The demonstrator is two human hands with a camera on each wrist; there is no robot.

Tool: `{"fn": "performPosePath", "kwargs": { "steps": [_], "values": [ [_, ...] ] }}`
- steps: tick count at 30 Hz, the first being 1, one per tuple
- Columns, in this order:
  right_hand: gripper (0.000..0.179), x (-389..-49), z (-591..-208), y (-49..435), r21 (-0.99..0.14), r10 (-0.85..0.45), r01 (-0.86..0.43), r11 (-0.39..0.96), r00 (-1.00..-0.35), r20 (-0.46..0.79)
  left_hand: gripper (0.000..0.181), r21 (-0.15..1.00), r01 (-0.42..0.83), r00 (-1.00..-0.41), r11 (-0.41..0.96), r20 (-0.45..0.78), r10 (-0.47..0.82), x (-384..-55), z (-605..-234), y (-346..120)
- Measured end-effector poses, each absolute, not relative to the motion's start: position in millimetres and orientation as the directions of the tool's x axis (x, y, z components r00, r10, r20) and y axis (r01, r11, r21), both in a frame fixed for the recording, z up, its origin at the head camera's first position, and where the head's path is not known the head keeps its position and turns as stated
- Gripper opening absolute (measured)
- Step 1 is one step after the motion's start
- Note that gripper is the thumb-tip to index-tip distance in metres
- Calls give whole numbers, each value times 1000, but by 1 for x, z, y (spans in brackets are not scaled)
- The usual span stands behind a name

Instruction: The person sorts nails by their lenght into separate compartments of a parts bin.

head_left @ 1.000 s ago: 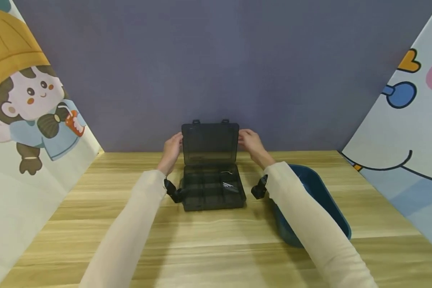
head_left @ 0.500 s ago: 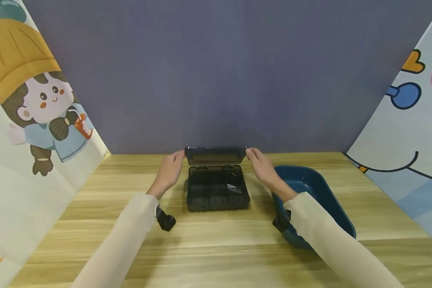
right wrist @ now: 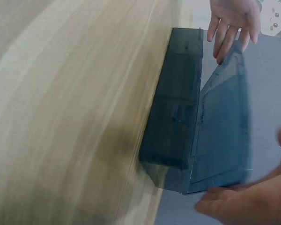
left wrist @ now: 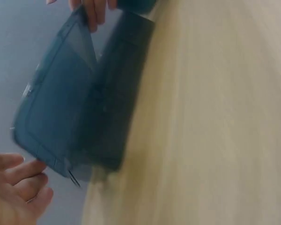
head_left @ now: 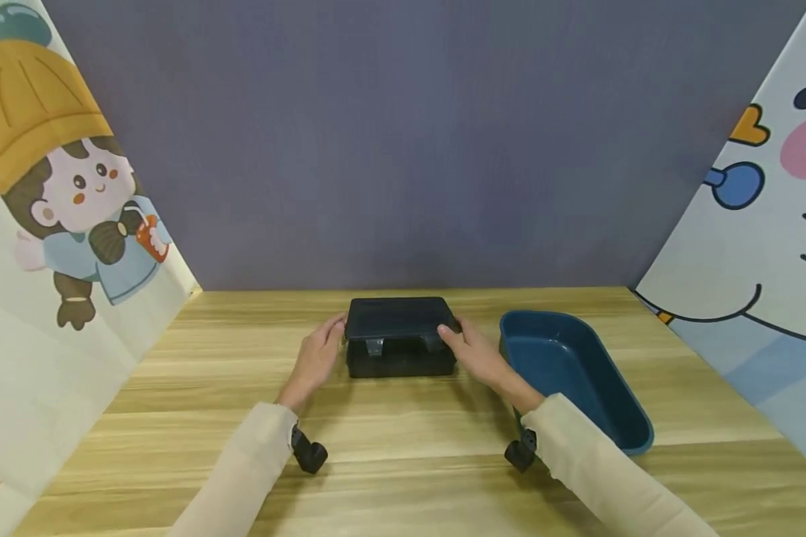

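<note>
A dark translucent plastic storage box sits near the back of the table, its hinged lid slanting down over the base with the front still raised. Two latches hang from the lid's front edge. My left hand holds the lid's left side by the fingertips. At the right front corner my right hand pinches the lid, thumb on top. Both wrist views show the lid standing at an angle to the base, with fingers at one end and my right hand at the other. The lid hides the compartments.
A deep blue plastic basin stands right of the box, close to my right forearm. Behind the wooden table rises a grey-purple panel. Cartoon-printed panels flank both sides.
The lid has swung from upright forward and down over the base, both hands moving down and toward me with it. The thin metallic pieces inside are now covered from view.
</note>
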State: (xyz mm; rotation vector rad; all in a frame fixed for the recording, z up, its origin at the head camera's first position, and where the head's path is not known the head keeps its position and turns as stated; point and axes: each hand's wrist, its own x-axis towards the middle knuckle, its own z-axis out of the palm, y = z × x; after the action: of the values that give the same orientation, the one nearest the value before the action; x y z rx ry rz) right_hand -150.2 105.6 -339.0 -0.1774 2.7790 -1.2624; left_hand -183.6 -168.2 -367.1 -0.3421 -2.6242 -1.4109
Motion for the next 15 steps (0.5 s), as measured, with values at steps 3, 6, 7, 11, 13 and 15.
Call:
{"fn": "performPosePath", "kwargs": {
  "steps": [3,6,7,11,13,15],
  "values": [
    [72,-148,-342,103,-706,-159,-54,707,-984,-84,46,795,270,-963,543,227,146,-181,-375,-172],
    [74,-148,-343,102,-683,-192,-47,729,-972,-138,47,773,285,-959,567,231,166,-180,-380,-174],
    [75,-149,-343,102,-680,-200,-45,732,-968,-151,47,766,289,-957,573,232,173,-179,-380,-173],
    [79,-150,-343,103,-630,-220,-44,775,-954,-203,48,700,329,-944,634,235,230,-179,-382,-169],
    [81,-151,-344,103,-602,-228,-47,797,-947,-228,49,635,350,-937,688,225,268,-178,-382,-165],
    [82,-154,-344,103,-594,-242,-53,803,-939,-243,50,564,362,-932,742,210,295,-178,-382,-163]
  ]
}}
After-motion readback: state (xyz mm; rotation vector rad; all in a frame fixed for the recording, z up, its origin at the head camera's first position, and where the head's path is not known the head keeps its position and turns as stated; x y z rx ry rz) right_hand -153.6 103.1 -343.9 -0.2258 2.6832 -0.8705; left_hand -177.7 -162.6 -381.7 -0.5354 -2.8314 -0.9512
